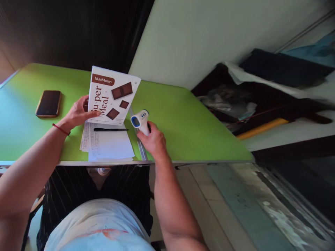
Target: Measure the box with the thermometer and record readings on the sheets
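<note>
My left hand grips the lower left edge of a white box printed "NutriMotion" with brown chocolate-like squares, thumb on its front. The box stands tilted over the papers. Closed around the handle of a white infrared thermometer with a blue-rimmed screen is my right hand. The thermometer is just right of the box, its screen facing me. Below the box lie white sheets of paper, some with writing down the left side. A black pen rests across them.
A smartphone in a brownish case lies left on the green table. A metal strip crosses the tabletop beside the papers. To the right, against the wall, are dark cloths and a crumpled plastic bag.
</note>
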The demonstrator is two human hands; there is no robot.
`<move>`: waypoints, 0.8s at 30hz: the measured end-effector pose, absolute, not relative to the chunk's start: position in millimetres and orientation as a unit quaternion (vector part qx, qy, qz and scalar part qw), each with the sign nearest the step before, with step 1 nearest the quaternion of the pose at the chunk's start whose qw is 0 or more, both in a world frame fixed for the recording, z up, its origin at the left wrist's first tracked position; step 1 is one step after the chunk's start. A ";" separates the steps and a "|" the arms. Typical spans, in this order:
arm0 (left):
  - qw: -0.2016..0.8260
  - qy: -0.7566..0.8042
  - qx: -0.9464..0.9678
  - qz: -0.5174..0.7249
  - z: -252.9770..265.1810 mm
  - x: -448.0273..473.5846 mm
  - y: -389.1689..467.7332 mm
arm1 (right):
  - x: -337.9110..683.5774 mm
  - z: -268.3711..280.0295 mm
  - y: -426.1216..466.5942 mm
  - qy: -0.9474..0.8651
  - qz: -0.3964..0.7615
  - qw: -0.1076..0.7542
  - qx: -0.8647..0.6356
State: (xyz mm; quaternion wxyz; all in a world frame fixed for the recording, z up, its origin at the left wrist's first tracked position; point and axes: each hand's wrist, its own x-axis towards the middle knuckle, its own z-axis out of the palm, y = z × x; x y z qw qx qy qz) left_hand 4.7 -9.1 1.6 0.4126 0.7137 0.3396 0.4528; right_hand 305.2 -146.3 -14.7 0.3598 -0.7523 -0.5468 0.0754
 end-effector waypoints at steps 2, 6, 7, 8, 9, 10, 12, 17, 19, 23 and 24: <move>0.411 0.324 0.715 0.464 -2.8 2.9 -4.6 | 311.9 -16.4 -142.9 -0.590 0.068 0.286 -0.752; 0.415 0.312 0.719 0.463 -7.7 -0.1 2.2 | 314.2 -17.5 -138.1 -0.634 0.033 0.204 -0.745; 0.416 0.313 0.720 0.460 -7.8 -0.6 2.9 | 314.4 -17.4 -137.1 -0.641 0.027 0.191 -0.743; 0.417 0.313 0.721 0.457 -7.5 -0.9 3.3 | 314.6 -17.2 -136.3 -0.648 0.023 0.179 -0.740; 0.420 0.311 0.721 0.455 -6.8 -1.0 3.2 | 314.6 -16.8 -135.9 -0.654 0.017 0.170 -0.737; 0.423 0.308 0.722 0.453 -5.9 -0.8 2.7 | 314.0 -16.4 -136.0 -0.659 0.006 0.165 -0.734; 0.430 0.298 0.723 0.451 -3.3 0.4 0.8 | 309.6 -15.4 -136.9 -0.659 -0.039 0.180 -0.729; 0.433 0.295 0.757 0.390 5.9 3.1 -2.8 | 276.6 -16.9 -135.7 -0.717 -0.082 0.257 -0.642; 0.380 0.342 0.782 0.357 9.5 -0.1 -3.4 | 262.5 -18.3 -133.2 -0.747 -0.051 0.229 -0.623; 0.195 0.469 0.816 0.278 15.6 -13.1 -27.1 | 250.7 -18.7 -131.8 -0.748 -0.020 0.167 -0.643; 0.175 0.480 0.817 0.268 17.3 -15.2 -41.8 | 250.8 -18.4 -132.8 -0.750 -0.017 0.164 -0.640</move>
